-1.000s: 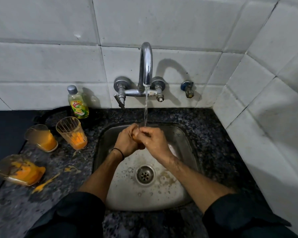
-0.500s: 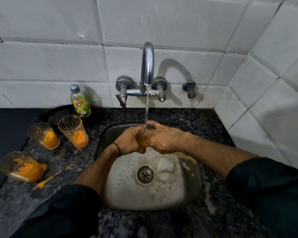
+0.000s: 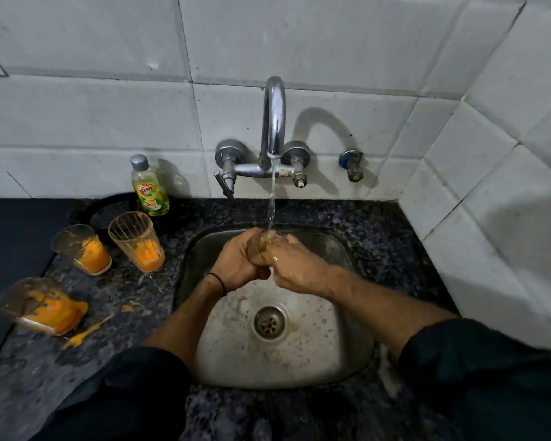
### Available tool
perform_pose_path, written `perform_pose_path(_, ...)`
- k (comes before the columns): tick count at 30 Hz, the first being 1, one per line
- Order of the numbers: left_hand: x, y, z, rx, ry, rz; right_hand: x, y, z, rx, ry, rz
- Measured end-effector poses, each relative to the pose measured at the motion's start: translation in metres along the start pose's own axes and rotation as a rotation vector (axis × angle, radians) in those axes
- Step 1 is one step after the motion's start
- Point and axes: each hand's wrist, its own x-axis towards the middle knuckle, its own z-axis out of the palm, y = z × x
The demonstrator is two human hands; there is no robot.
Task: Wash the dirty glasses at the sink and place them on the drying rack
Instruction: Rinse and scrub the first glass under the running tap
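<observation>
Over the steel sink [image 3: 303, 354] I hold a clear glass [image 3: 261, 245] under the running tap [image 3: 274, 122]. My left hand [image 3: 239, 262] grips it from the left and my right hand [image 3: 295, 267] grips it from the right; most of the glass is hidden by my fingers. Water falls into its mouth. On the dark counter to the left stand two dirty glasses with orange residue, a tall one [image 3: 137, 241] and a short one [image 3: 83, 249]. A third dirty glass [image 3: 42, 305] lies tipped over, its orange contents spilled.
A bottle of dish soap [image 3: 149, 187] stands by the wall behind the glasses. Orange smears [image 3: 86, 331] mark the granite counter [image 3: 124, 313]. A small valve [image 3: 350, 163] juts from the tiled wall, which turns forward at the right [image 3: 490, 186]. No drying rack is in view.
My right forearm has swung from reaching in sideways to coming from the lower right. The glass is now upright under the stream. The orange water in the sink has drained away.
</observation>
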Motion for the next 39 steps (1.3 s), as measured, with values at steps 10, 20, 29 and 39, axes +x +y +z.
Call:
perform_pose_path(10,0.002,0.005,0.01,0.06,0.103,0.017,0.031,-0.013,-0.005,0.454,0.021,0.512)
perform_pose_path(20,0.01,0.008,-0.02,0.292,-0.258,-0.041,0.005,0.012,-0.009,-0.12,-0.233,-0.069)
perform_pose_path(29,-0.004,0.015,-0.011,0.333,-0.019,0.009,0.023,-0.031,-0.002,0.849,0.008,0.615)
perform_pose_path(39,-0.004,0.021,-0.025,0.298,-0.297,-0.087,0.003,0.001,-0.003,-0.126,-0.131,-0.144)
